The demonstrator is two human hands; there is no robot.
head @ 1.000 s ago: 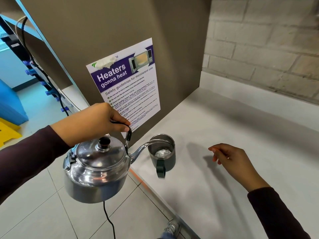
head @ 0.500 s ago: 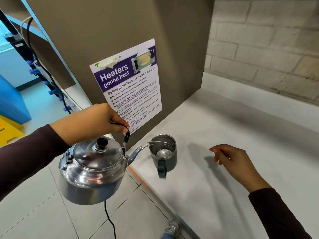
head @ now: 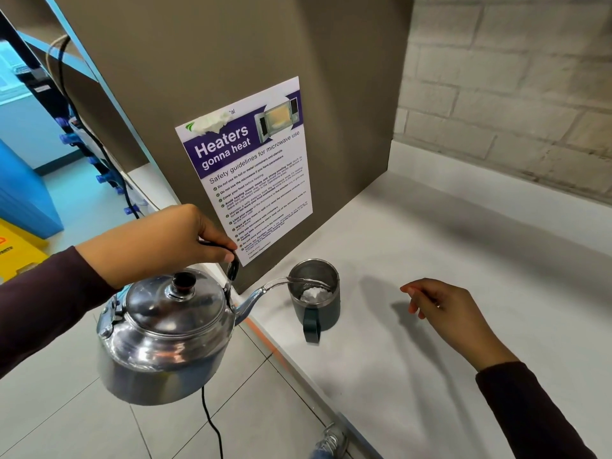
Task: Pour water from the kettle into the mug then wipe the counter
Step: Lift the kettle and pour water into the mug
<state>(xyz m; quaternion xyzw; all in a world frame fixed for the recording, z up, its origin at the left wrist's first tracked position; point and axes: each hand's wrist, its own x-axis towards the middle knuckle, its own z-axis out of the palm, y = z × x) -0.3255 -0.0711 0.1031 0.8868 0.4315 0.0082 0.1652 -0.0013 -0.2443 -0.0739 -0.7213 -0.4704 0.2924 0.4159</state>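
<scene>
left hand (head: 159, 243) is wrapping tight around the black top handle of the kettle (head: 165, 336), holding it in the air off the counter edge and tipping the spout over the mug (head: 314, 293). right hand (head: 443, 309) is hovering just above the counter (head: 463, 260) to the right of the mug, fingers loosely curled, gripping nothing. water is running from the spout into the mug (looks partly filled, level hard to read). mug is standing upright near the counter's front edge, handle facing the camera, close by the poster (head: 251, 173) on the panel. kettle is polished metal, likely heavy with water and slick, possibly hot, so the top handle is the safe hold. no cloth in view for wiping.
</scene>
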